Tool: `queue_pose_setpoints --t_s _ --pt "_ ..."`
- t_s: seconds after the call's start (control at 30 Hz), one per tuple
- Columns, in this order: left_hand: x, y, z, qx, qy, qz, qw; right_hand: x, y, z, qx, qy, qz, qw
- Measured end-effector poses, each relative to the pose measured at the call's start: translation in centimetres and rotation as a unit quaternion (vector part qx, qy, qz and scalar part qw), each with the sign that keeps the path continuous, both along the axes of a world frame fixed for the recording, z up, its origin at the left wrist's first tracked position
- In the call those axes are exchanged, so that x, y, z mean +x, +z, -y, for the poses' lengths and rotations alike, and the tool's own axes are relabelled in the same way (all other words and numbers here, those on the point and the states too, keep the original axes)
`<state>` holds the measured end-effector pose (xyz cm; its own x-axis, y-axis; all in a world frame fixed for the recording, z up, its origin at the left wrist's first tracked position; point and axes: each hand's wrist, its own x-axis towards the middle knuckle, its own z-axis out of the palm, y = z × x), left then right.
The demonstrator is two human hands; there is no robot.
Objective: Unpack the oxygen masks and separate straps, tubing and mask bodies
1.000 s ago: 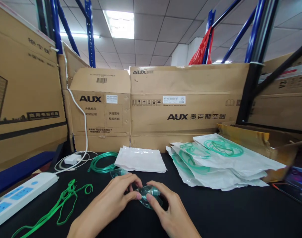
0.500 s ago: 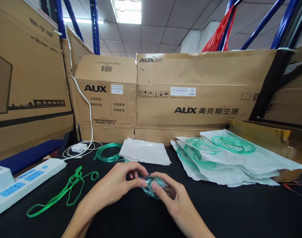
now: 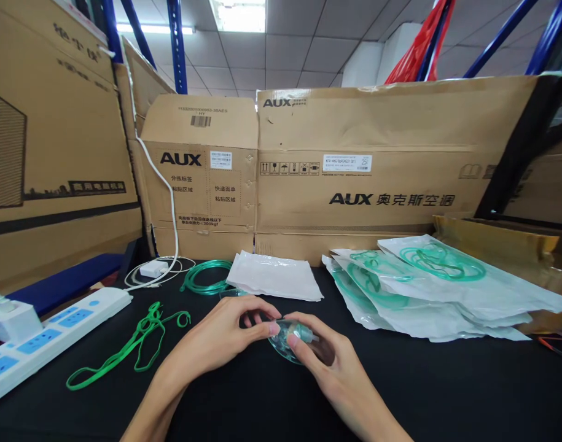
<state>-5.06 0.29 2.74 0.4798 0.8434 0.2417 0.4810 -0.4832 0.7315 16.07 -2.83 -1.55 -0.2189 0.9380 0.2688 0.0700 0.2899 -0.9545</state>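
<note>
A clear, green-tinted oxygen mask (image 3: 284, 348) is between my two hands, low in the middle of the view. My left hand (image 3: 244, 328) pinches its left edge between thumb and fingers. My right hand (image 3: 320, 347) grips the right side, its thumb lying near the pale green connector (image 3: 303, 333). Fingers cover part of the mask. To the left lies a loose green elastic strap (image 3: 140, 344). Behind my left hand rests a coil of green tubing (image 3: 202, 277), with a clear piece partly hidden beside it.
A white power strip (image 3: 59, 334) and a white cable with an adapter (image 3: 154, 269) lie at the left. White packets (image 3: 275, 277) sit at the back. Bagged sets with green tubing (image 3: 428, 294) are piled at the right. Cardboard boxes (image 3: 391, 135) wall off the rear.
The whole view has shifted slightly, so things appear a little further right. The mask is turned a little between my hands; both keep hold of it.
</note>
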Motion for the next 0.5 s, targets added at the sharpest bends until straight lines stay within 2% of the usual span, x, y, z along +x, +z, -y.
queue_pose_setpoints --t_s 0.1,0.2,0.37,0.5 --pt "0.1 -0.1 -0.2 -0.008 -0.008 0.01 1.0 0.0 0.1 0.0 -0.006 -0.005 -0.007 1.0" --pt "0.4 -0.7 -0.5 -0.028 0.014 0.034 0.999 0.0 0.2 0.1 -0.003 -0.018 -0.011 1.0" --pt "1.5 -1.4 -0.6 -0.064 0.096 0.058 0.992 0.1 0.0 0.2 0.071 -0.067 0.012 0.995" --pt "2.3 -1.2 -0.1 -0.053 0.09 0.054 0.993 0.2 -0.7 -0.2 0.103 -0.084 0.047 0.99"
